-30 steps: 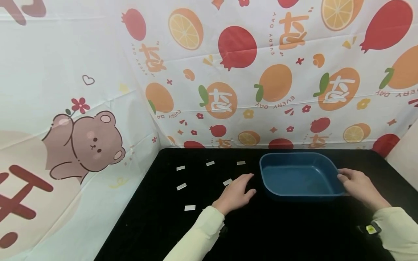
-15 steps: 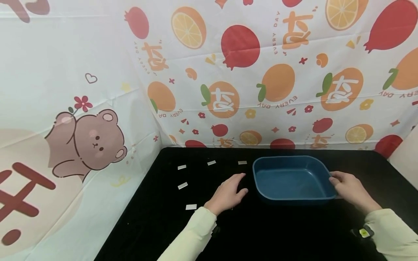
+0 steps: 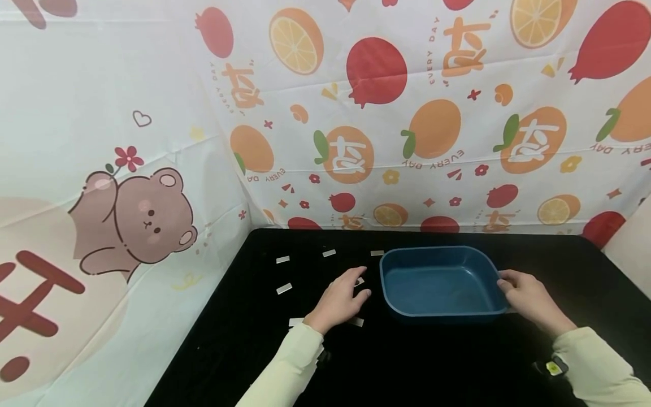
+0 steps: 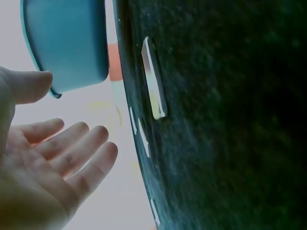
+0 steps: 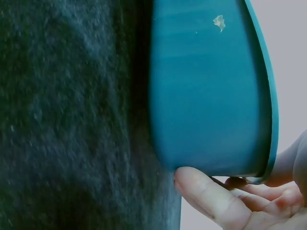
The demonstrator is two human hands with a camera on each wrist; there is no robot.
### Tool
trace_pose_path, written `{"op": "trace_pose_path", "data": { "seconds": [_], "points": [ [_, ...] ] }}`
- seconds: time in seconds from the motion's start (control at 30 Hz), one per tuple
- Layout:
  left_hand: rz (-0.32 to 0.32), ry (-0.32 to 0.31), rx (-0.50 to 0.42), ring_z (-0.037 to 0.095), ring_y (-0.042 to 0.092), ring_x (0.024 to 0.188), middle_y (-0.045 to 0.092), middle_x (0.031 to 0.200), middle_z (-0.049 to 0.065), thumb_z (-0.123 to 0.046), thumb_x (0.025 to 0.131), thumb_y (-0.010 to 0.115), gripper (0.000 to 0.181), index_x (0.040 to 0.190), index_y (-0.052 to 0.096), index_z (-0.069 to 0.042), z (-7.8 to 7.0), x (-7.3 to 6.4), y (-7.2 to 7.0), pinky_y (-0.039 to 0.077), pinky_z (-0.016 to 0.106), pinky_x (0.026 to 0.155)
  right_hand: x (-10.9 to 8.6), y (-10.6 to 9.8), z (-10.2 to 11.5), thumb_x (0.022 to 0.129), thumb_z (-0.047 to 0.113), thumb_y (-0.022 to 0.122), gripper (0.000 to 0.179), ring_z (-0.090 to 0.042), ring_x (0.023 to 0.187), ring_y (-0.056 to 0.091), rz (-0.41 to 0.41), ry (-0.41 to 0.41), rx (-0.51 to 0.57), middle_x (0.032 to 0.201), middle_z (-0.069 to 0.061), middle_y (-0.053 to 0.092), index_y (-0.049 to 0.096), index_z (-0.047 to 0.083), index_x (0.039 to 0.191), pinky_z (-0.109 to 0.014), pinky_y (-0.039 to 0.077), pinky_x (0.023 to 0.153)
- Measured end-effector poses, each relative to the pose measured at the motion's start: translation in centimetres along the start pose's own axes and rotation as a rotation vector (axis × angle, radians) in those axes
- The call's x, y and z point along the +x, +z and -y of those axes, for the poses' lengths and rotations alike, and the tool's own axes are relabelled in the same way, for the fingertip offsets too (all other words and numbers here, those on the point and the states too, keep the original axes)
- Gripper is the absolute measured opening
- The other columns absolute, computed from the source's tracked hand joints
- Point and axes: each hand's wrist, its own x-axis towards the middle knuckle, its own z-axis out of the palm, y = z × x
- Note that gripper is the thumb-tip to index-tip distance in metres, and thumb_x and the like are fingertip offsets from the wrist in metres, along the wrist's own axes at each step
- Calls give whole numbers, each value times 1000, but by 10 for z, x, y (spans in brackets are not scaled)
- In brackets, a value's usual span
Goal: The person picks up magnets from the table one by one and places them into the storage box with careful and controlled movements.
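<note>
A blue rectangular plastic basin (image 3: 442, 288) with rounded corners is at the right of the black table in the head view. My right hand (image 3: 534, 299) grips its right end, thumb at the rim and fingers against the outer wall. The right wrist view shows fingertips (image 5: 192, 184) under the basin wall (image 5: 211, 96). A strip of light background separates the basin (image 4: 67, 43) from the tabletop in the left wrist view. My left hand (image 3: 337, 302) hovers left of the basin, fingers spread and holding nothing. Small white strips (image 3: 284, 289) lie around and partly behind it.
The black tabletop (image 3: 407, 367) spreads under both hands. Behind it hangs a fruit-print cloth (image 3: 315, 113), and a bear-print cloth (image 3: 152, 220) covers the left side. More white strips (image 3: 329, 253) lie near the table's back edge.
The basin has moved left and slightly toward me, with my right hand holding it. My left hand has shifted left and slightly nearer, remaining apart from the basin.
</note>
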Motion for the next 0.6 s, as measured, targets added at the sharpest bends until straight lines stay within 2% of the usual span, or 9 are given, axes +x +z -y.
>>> {"op": "trace_pose_path", "data": {
  "seconds": [0.2, 0.43, 0.6],
  "points": [
    [-7, -34, -8, 27, 53, 134, 44, 155, 9, -29, 100, 57, 54, 149, 43, -12, 6, -3, -4, 47, 49, 106, 2, 11, 3, 107, 14, 34, 47, -21, 85, 72, 4, -3, 28, 121, -39, 56, 36, -19, 140, -39, 62, 67],
    [-43, -36, 2, 30, 62, 118, 43, 153, 14, -26, 99, 58, 52, 147, 46, -7, 13, -5, -4, 52, 50, 93, 4, 21, 8, 107, 14, 34, 46, -22, 85, 72, 12, 4, 85, 116, -36, 59, 35, -19, 139, -38, 62, 68],
    [-43, -41, -9, 30, 62, 118, 42, 154, 15, -24, 99, 57, 53, 146, 46, -5, 16, -5, -4, 53, 49, 91, 6, 27, 9, 107, 14, 35, 45, -22, 85, 71, 9, 12, 107, 114, -34, 60, 37, -18, 139, -40, 62, 68]
  ]
}}
